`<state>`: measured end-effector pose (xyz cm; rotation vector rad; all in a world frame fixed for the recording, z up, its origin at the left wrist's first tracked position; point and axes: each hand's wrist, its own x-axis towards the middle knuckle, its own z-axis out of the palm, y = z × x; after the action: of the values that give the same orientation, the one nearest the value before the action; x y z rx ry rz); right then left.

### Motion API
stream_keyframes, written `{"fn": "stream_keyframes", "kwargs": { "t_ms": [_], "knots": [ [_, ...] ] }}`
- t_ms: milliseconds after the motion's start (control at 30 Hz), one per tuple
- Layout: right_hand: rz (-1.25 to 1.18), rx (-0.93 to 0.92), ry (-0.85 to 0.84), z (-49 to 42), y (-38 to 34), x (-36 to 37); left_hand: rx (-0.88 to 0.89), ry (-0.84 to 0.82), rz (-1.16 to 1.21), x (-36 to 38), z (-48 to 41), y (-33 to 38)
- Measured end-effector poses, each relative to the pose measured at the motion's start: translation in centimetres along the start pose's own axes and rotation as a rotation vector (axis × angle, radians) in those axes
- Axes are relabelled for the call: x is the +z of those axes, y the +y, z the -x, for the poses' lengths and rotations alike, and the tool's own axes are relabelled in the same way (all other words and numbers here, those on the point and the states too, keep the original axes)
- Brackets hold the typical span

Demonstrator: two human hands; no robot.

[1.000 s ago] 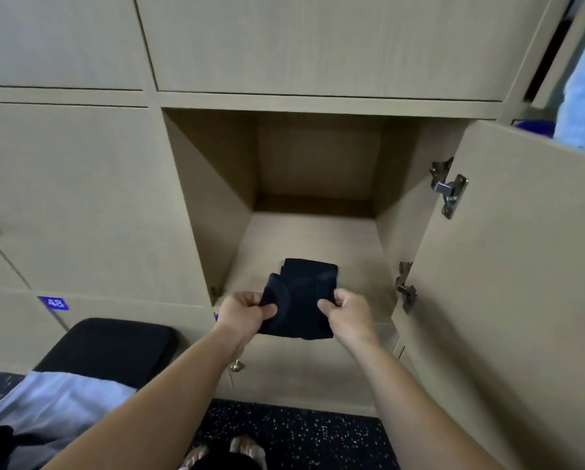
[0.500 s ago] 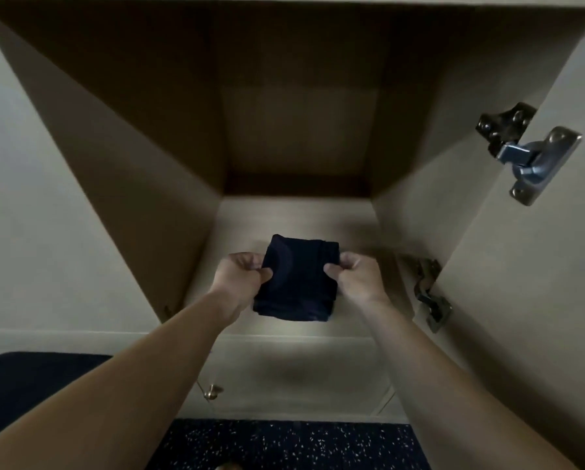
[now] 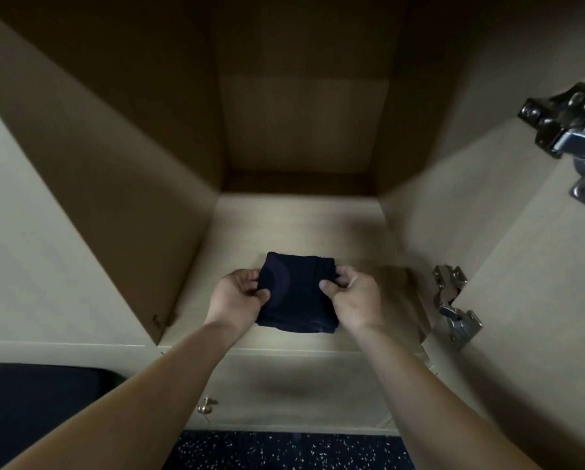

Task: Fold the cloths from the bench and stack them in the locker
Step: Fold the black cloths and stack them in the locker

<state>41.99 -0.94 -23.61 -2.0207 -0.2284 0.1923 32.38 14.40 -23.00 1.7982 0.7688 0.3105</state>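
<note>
a person reaches both bare arms into an open pale wood locker (image 3: 301, 225), holding a small folded dark navy cloth (image 3: 294, 300) just inside its front edge. the left hand (image 3: 236, 296) takes the cloth's left side and the right hand (image 3: 355, 300) its right side. each grip is closed on the fabric, thumb pressed on top and the other fingers curled around the edge or tucked beneath. the cloth is folded into a compact, roughly square packet, its far edge pointing toward the shadowed back wall and its near edge sagging slightly over the front of the locker floor. whether the packet rests on that floor or hangs just above it cannot be told from this angle. the two hands are near each other, with the cloth's middle between them. at the right, the locker's pale wood door (image 3: 538, 334) stands swung open, carried by two metal hinges: an upper hinge (image 3: 569, 137) high on the right and a lower hinge (image 3: 453, 310) near the right hand. below the compartment runs the closed front of another locker with a small brass knob (image 3: 205, 405). a dark padded desk (image 3: 40, 408) fills the lower left corner, partly hidden by the left forearm, and a dark speckled floor (image 3: 284, 449) shows between the forearms at the bottom.
</note>
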Motion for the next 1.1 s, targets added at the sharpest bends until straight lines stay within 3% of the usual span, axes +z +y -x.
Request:
{"fn": "stream_keyframes", "kwargs": {
  "t_ms": [67,133,200,300,400,567,767,933,1100],
  "knots": [
    [0.18,-0.105,0.085,0.4,0.0,0.0,0.11,0.018,-0.168,-0.1,-0.2,-0.3],
    [0.428,-0.386,0.17,1.2,0.0,0.1,0.319,0.027,-0.399,-0.1,-0.2,0.0],
    [0.63,-0.596,0.102,1.6,0.1,0.5,0.499,-0.045,-0.602,0.1,-0.2,0.3],
    [0.767,-0.475,-0.198,1.7,0.5,0.8,0.522,-0.212,-0.856,0.9,-0.6,0.0],
    [0.743,-0.384,-0.299,1.4,1.4,0.6,0.474,-0.26,-0.922,1.2,-0.8,-0.8],
    [0.637,-0.37,-0.278,1.5,2.5,1.0,0.462,-0.251,-0.776,1.3,-0.3,-2.1],
    [0.7,-0.302,-0.332,1.2,1.0,0.5,0.427,-0.223,-0.901,0.3,1.0,-0.4],
    [0.681,-0.324,-0.183,3.2,-2.7,-1.7,0.466,-0.156,-0.969,-3.1,5.3,2.4],
    [0.689,-0.355,-0.147,7.7,-7.4,-3.4,0.454,-0.097,-1.067,-7.9,10.2,5.0]
  ]
}}
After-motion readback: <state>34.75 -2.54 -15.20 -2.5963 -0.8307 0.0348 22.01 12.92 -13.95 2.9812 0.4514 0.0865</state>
